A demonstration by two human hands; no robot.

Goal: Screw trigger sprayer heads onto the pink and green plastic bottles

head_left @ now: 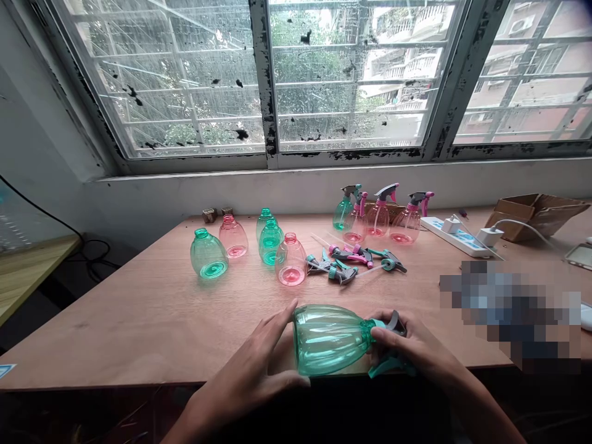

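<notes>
A clear green spray bottle (329, 338) lies on its side near the front edge of the wooden table (152, 314). My left hand (252, 370) cups the bottle's base, fingers curled around it. My right hand (411, 346) is closed around the teal and grey trigger head (393, 345) at the bottle's neck. Loose trigger heads (354, 262) with thin dip tubes lie in a small pile beyond the bottle.
Open green and pink bottles (250, 246) without heads stand at mid-table. Several bottles fitted with heads (382, 216) stand at the back. A power strip (456, 234) with a charger, a cardboard box (536, 213) and a phone (580, 254) sit at the right.
</notes>
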